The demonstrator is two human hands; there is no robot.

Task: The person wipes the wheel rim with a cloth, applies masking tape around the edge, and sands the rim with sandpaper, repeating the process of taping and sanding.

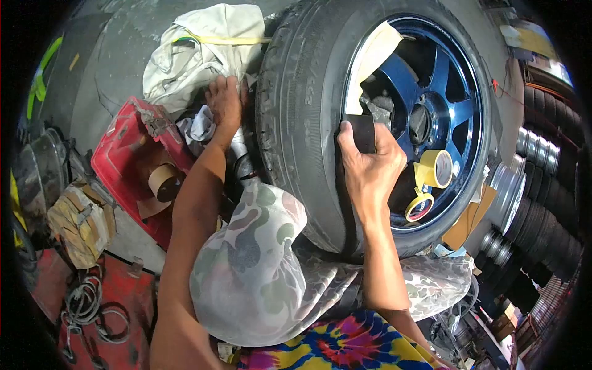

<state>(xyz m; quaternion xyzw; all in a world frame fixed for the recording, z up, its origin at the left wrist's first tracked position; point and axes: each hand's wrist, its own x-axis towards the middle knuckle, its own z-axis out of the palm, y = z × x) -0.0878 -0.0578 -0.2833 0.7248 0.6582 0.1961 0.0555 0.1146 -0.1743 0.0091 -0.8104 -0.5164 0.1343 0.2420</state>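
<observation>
A tire (308, 117) with a blue spoked wheel (459, 111) stands before me. Pinched between thumb and fingers of my right hand (374, 157) is a black flat rectangular piece (361, 131), held at the left edge of the rim. Pale yellow masking paper (375, 52) lines the rim just above it. Two yellow tape rolls, a wide one (440, 168) and a narrow one (419, 207), rest in the lower part of the wheel. My left hand (226, 105) lies with fingers extended on an off-white cloth (206, 52) beside the tread.
A red container (117, 148) on the left holds a brown tape roll (164, 182). Near it are a worn yellowish box (80, 225) and a coiled cable (86, 302) on a red surface. Stacked tires (533, 216) and metal rims (538, 147) line the right side.
</observation>
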